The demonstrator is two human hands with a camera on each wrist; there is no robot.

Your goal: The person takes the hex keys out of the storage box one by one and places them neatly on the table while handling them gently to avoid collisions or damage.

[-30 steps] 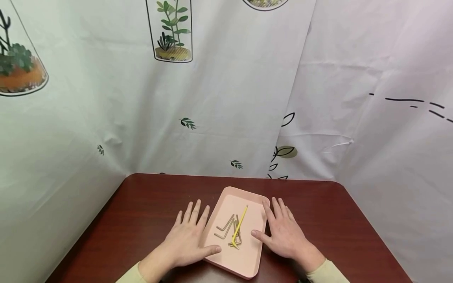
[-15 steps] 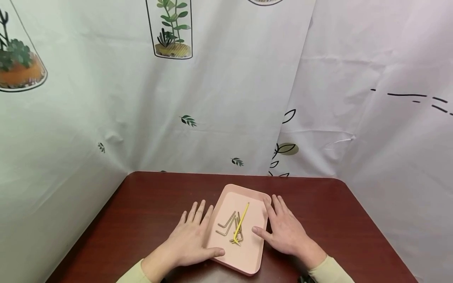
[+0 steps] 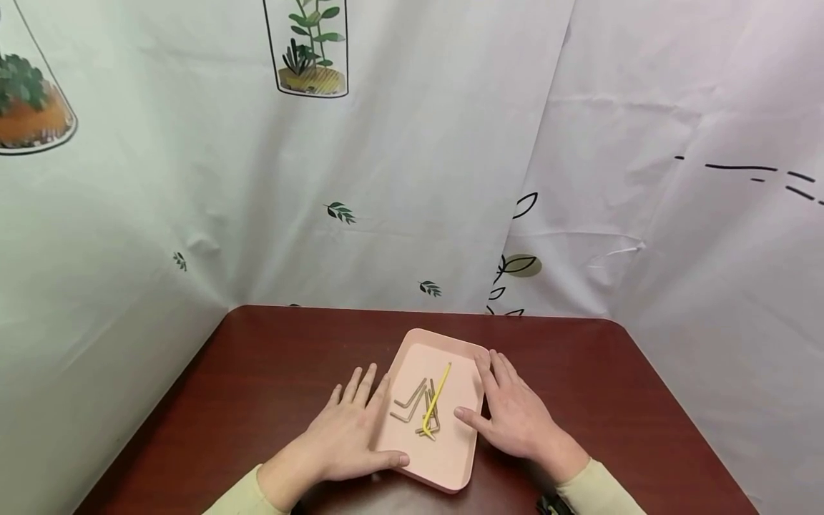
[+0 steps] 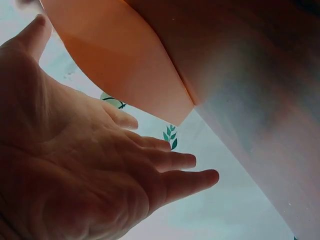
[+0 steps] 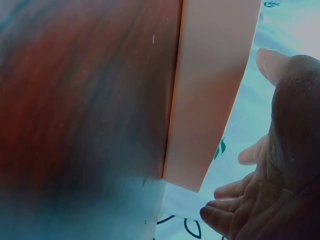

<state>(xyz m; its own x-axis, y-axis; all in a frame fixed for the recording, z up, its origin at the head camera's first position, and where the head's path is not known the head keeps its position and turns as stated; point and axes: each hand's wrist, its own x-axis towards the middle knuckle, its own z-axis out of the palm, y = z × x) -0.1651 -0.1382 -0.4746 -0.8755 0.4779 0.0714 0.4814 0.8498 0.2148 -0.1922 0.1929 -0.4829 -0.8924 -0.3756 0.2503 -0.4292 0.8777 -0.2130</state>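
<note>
A pink rectangular tray [image 3: 444,458] lies slightly turned on the table. In it are several bronze-coloured hex keys [image 3: 410,415], some overlapping, and one longer yellow hex key [image 3: 440,393] lying across part of the pile. My left hand [image 3: 344,440] is spread flat at the tray's left side, thumb over the near left rim. On the other side my right hand [image 3: 518,418] hovers by the right rim, fingers straight and thumb over the tray. In both wrist views the palms [image 4: 90,160] show nothing held, and a gap separates each from the tray's outer wall [image 5: 210,90].
The dark red-brown table [image 3: 283,357] has rounded far corners. White cloth [image 3: 412,157] printed with plants hangs behind it and along both sides. A dark object [image 3: 553,504] sits beneath the right wrist.
The view has tipped slightly, so the table and tray sit a little higher in it. The left hand has shifted slightly right relative to the tray. The hex keys have kept their arrangement.
</note>
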